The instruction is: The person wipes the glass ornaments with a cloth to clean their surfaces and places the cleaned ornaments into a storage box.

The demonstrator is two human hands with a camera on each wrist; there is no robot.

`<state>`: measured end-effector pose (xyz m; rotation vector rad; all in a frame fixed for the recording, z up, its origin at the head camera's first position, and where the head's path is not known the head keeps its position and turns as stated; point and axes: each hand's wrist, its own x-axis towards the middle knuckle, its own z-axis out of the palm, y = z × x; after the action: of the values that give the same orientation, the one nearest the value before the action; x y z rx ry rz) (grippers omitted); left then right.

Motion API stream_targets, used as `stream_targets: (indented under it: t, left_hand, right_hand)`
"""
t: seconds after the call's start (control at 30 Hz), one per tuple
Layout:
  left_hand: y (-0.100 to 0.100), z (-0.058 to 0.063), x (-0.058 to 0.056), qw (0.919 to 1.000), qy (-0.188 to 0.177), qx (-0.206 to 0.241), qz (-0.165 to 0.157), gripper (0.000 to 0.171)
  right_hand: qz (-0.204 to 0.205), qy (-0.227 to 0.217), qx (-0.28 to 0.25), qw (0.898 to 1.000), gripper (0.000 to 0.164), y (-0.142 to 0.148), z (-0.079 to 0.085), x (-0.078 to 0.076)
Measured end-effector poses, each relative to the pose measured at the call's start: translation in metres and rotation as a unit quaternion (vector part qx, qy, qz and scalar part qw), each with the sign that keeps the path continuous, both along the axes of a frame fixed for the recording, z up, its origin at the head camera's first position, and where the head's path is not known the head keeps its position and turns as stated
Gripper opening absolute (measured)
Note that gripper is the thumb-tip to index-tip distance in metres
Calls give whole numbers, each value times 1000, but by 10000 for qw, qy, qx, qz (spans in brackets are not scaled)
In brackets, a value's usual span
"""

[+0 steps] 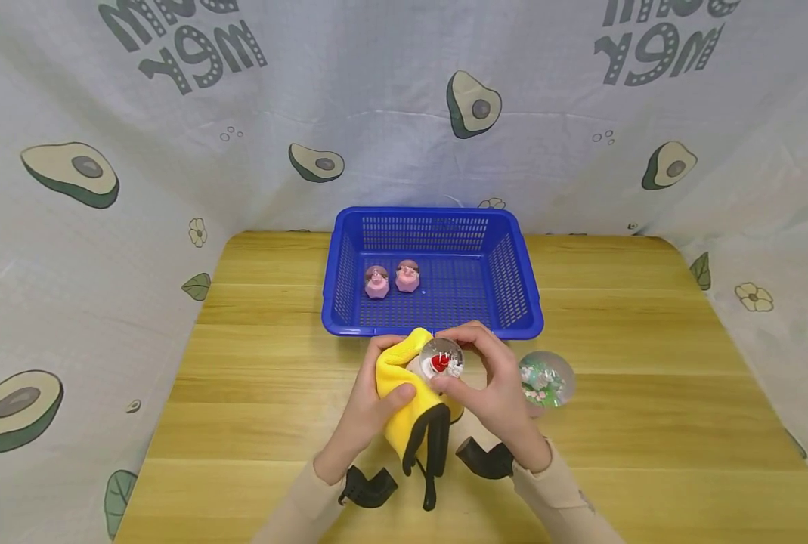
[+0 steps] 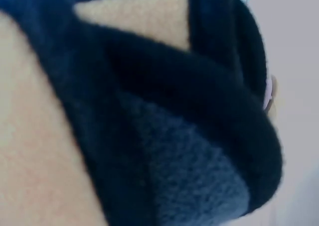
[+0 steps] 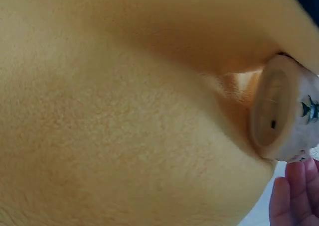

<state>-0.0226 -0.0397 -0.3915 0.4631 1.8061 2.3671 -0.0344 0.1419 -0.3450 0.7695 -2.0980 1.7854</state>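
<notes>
My left hand [image 1: 365,408] grips a yellow cloth [image 1: 404,378] with black edging, its thumb lying across the front. In my right hand [image 1: 497,381] is a small snow globe [image 1: 442,357] with a red figure inside, pinched between thumb and fingers against the cloth. The right wrist view shows the pale round base [image 3: 276,109] of the globe, its underside turned to the camera, beside a fold of cloth [image 3: 124,121]. Dark cloth edging [image 2: 199,81] fills much of the left wrist view and hides the left fingers there.
A larger snow globe [image 1: 546,379] with green and pink contents stands just right of my right hand. Beyond the hands is a blue plastic basket [image 1: 363,331], holding two small pink-based globes [image 1: 376,282] at its left. A printed curtain [image 1: 404,113] hangs behind the wooden table [image 1: 240,408].
</notes>
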Motion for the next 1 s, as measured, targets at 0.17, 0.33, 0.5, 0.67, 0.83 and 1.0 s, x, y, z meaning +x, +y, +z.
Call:
stream_targets:
  t: [0.17,0.33,0.5,0.67,0.83,1.0]
  left_hand:
    - [0,-1,1,9988,-276,285,295,63]
    - [-2,-2,2,9951,-477,664,561,61]
    - [-9,-2,4,9911,-520,942,779,55]
    - [-20,-2,4,9881,-344,1147,969,47]
    - [-30,-3,5,9852,-356,1234,1137,46]
    - [-38,-4,7,9830,-445,1284,1237,44]
  right_hand:
    - [-275,1008,-20,9945,52,-7,-4,-5]
    - [-573,1451,-104,9877,58,-9,-3,-13]
    - [-820,1152,-420,9891,58,-9,1,-25]
    - [-1273,846,-614,9863,47,-7,0,-43]
    - [-1823,504,-436,9810,37,-10,17,-56]
    - [-2196,173,22,9754,34,-14,35,-70]
